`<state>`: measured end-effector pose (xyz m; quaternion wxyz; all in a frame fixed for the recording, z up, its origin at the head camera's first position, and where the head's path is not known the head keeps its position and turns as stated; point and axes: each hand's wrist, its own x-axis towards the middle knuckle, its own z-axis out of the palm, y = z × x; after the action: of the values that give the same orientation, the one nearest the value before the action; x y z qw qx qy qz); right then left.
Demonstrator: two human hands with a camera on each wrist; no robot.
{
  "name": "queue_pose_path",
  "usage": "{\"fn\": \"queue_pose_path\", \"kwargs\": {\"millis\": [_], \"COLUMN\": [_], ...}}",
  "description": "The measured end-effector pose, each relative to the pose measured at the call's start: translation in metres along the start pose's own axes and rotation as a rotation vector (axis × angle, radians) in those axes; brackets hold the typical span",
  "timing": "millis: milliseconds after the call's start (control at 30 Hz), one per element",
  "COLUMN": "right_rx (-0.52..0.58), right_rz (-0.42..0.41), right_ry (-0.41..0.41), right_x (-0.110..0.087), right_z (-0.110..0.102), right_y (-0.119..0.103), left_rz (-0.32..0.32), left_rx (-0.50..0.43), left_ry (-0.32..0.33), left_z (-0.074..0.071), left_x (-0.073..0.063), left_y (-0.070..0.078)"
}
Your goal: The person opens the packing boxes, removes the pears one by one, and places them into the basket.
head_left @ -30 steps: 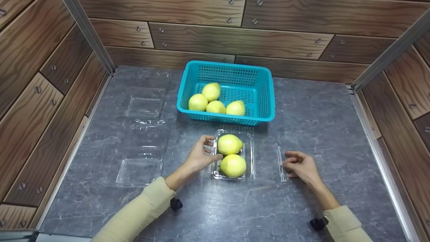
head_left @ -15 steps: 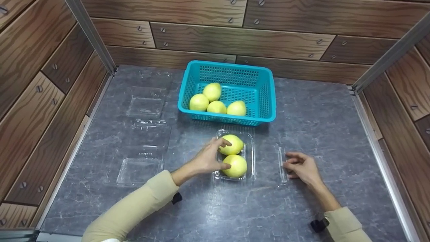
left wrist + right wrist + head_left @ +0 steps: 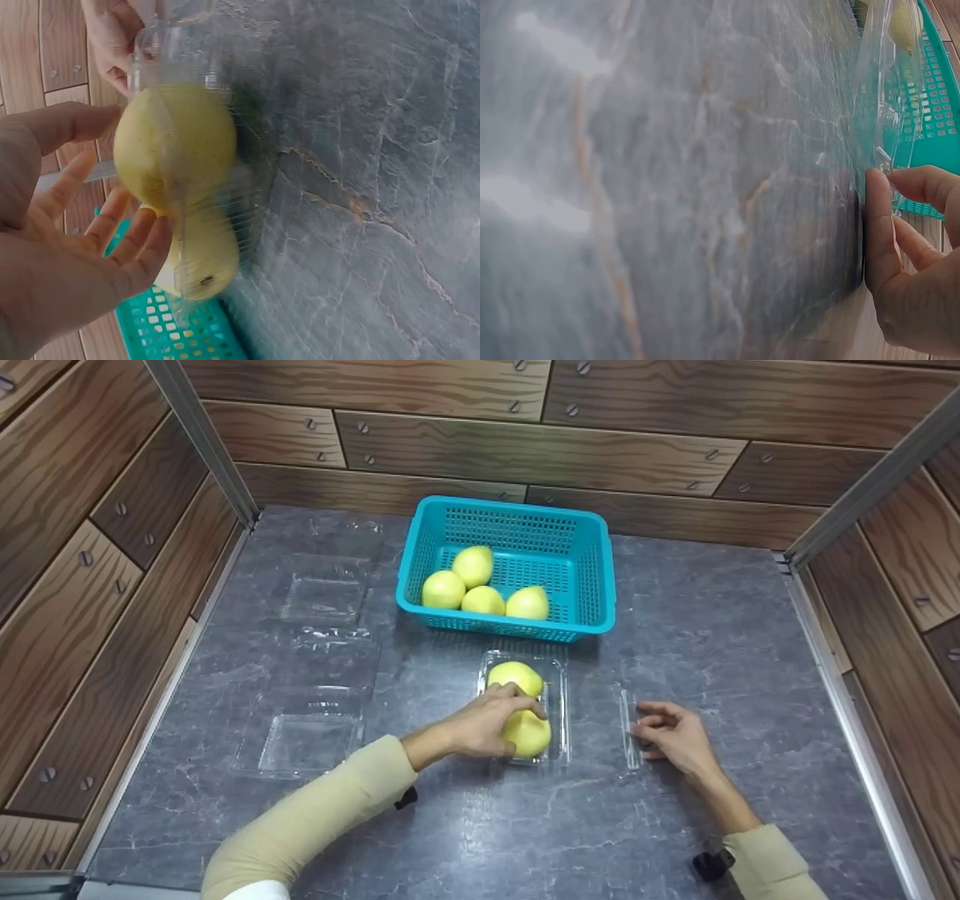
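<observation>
Two yellow-green pears sit in the tray of a clear plastic clamshell box (image 3: 564, 742) in the middle of the table. My left hand (image 3: 487, 724) curls over the nearer pear (image 3: 529, 735), thumb on its near side and fingers on its far side. In the left wrist view, the thumb tip is right at this pear's edge and the fingertips overlap the gap by the farther pear (image 3: 206, 255). My right hand (image 3: 679, 735) pinches the edge of the box's opened lid (image 3: 628, 727) between thumb and fingers; the right wrist view shows that pinch close to the tabletop.
Behind the box stands a turquoise basket (image 3: 592, 619) holding several more pears. On the left lie two opened clear clamshell boxes, one nearer (image 3: 311, 742) and one farther back (image 3: 322, 598). Wood-patterned walls (image 3: 637, 457) enclose the grey marbled table.
My left hand has moved from the box's left edge rightward over the pears and now curls round the nearer one. The right hand stays at the lid's edge.
</observation>
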<state>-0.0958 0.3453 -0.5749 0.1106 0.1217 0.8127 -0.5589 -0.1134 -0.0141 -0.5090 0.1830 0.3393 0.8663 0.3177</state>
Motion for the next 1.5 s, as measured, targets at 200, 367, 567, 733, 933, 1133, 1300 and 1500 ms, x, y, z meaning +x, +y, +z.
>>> {"fn": "queue_pose_path", "kwargs": {"millis": [200, 367, 567, 733, 933, 1133, 1300, 1500], "right_rx": [-0.006, 0.019, 0.016, 0.009, 0.002, 0.005, 0.007, 0.019], "right_rz": [0.009, -0.001, -0.012, -0.011, -0.008, -0.010, -0.017, -0.025], "right_ry": [0.004, 0.007, 0.010, 0.016, 0.022, 0.023, 0.029, 0.034], "right_x": [0.001, 0.001, 0.001, 0.001, 0.001, 0.002, 0.001, 0.001], "right_z": [0.000, 0.001, 0.003, 0.003, 0.003, 0.003, 0.003, 0.004], "right_y": [0.002, 0.000, -0.002, -0.003, -0.001, -0.001, -0.001, -0.001], "left_rz": [0.008, 0.027, 0.086, 0.135, 0.206, 0.242, 0.239, 0.261], "left_rx": [0.080, 0.104, 0.161, 0.222, 0.249, 0.268, 0.304, 0.369], "left_ry": [-0.040, -0.066, -0.080, -0.095, -0.142, -0.187, -0.224, -0.250], "left_z": [0.006, 0.005, 0.005, 0.006, 0.005, 0.003, 0.002, 0.002], "left_x": [0.003, 0.007, 0.012, 0.016, 0.020, 0.025, 0.030, 0.033], "left_y": [0.000, 0.001, 0.000, 0.000, 0.000, -0.002, -0.001, 0.001]}}
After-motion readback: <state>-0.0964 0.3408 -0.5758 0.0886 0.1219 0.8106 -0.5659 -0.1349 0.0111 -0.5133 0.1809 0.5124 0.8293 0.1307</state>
